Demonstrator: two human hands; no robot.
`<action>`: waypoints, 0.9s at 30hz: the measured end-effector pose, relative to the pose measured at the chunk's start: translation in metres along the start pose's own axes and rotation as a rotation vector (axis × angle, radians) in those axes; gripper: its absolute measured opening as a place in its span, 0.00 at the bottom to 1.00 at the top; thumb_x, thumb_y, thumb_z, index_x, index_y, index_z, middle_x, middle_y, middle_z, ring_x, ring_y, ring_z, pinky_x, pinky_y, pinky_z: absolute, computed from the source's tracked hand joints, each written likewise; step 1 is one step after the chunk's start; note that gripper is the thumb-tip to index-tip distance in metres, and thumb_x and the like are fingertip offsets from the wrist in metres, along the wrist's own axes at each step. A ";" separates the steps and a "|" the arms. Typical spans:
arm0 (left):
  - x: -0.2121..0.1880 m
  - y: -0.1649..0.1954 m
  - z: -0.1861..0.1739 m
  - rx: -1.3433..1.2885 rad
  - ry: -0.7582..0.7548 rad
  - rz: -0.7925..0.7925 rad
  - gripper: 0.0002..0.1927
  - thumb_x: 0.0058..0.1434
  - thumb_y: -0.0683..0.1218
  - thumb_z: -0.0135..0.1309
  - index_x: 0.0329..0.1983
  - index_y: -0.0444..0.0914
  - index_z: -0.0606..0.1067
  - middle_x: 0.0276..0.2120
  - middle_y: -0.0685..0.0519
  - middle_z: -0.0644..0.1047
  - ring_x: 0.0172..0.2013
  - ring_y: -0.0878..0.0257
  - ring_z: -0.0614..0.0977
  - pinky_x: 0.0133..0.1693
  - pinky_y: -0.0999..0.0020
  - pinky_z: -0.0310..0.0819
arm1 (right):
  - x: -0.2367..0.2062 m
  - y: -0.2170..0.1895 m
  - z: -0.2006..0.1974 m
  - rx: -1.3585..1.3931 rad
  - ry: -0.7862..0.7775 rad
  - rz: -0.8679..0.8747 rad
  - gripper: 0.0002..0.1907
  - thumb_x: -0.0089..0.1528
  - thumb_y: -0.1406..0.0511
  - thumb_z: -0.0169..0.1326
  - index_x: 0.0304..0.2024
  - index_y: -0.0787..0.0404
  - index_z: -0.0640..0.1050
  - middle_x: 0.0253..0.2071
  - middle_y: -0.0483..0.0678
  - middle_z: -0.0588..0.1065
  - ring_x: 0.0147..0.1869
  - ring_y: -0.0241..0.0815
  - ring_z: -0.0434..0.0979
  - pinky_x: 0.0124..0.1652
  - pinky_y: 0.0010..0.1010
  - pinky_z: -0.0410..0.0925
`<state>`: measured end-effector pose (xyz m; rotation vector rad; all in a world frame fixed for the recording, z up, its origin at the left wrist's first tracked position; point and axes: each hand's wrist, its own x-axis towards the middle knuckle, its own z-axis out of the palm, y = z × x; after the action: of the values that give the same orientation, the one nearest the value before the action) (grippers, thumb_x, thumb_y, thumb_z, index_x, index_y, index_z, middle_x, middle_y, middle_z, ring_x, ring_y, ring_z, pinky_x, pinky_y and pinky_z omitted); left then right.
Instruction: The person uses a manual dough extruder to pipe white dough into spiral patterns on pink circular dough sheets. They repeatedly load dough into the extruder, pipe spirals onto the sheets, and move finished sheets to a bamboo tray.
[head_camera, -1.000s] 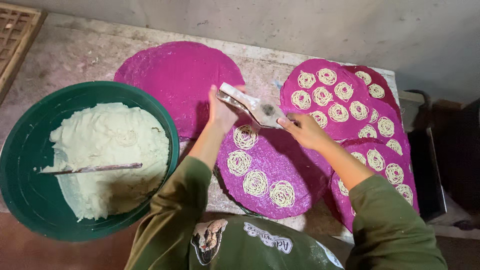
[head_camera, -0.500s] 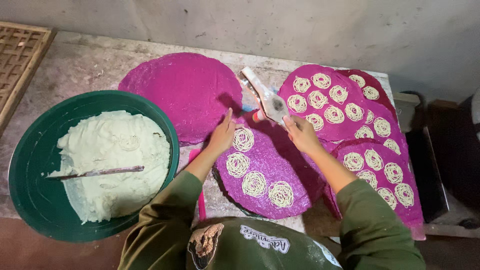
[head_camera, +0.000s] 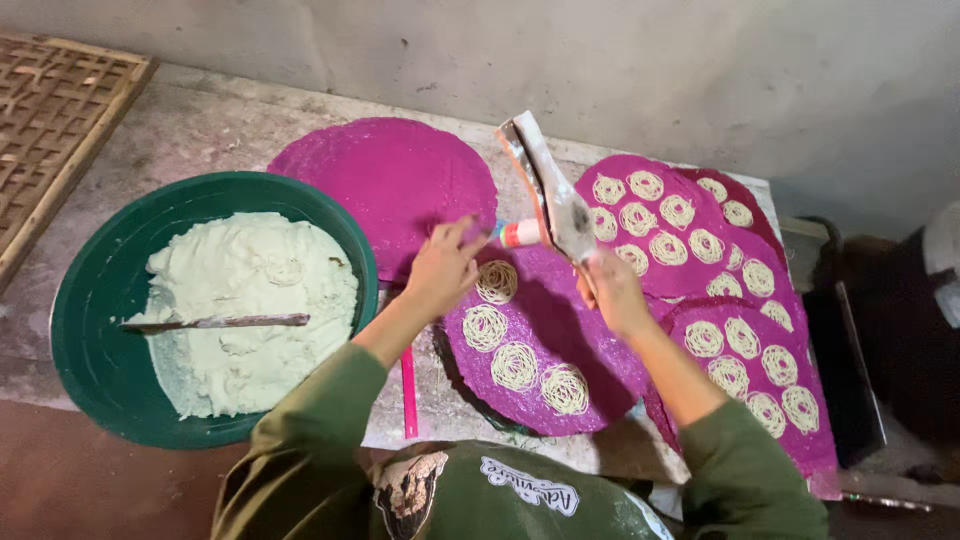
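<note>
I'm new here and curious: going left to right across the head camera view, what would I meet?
Woven bamboo tray → green basin of pale dough → bare purple round mat → left hand → right hand holding the piping bag → purple mats with noodle coils.

Single head-worn view, steeply down, close over the worktable (head_camera: 200, 120)
</note>
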<state>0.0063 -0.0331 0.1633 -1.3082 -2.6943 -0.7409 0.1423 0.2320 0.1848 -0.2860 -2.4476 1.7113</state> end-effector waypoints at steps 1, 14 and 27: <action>-0.010 0.002 -0.020 -0.092 0.144 0.019 0.28 0.59 0.49 0.54 0.63 0.36 0.71 0.66 0.42 0.65 0.65 0.45 0.65 0.61 0.47 0.64 | -0.008 -0.013 0.006 -0.019 -0.034 -0.024 0.25 0.69 0.47 0.48 0.38 0.62 0.74 0.22 0.41 0.69 0.23 0.32 0.65 0.23 0.27 0.60; -0.266 -0.011 -0.280 -1.110 -0.412 -0.093 0.25 0.54 0.46 0.58 0.55 0.31 0.75 0.53 0.43 0.76 0.57 0.52 0.74 0.60 0.55 0.67 | -0.019 -0.242 0.178 -0.759 -0.807 -1.332 0.19 0.66 0.49 0.51 0.41 0.58 0.76 0.29 0.49 0.73 0.34 0.53 0.76 0.34 0.45 0.66; -0.403 -0.112 -0.276 -0.837 0.093 -0.143 0.15 0.65 0.41 0.60 0.53 0.35 0.76 0.44 0.48 0.79 0.49 0.60 0.79 0.50 0.65 0.73 | -0.028 -0.165 0.291 -0.150 -1.305 -0.091 0.31 0.65 0.52 0.52 0.63 0.67 0.77 0.61 0.52 0.75 0.68 0.47 0.72 0.66 0.41 0.59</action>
<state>0.1372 -0.5066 0.2609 -1.1131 -2.4778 -2.0283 0.0919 -0.0954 0.2395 1.3213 -3.2256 1.9798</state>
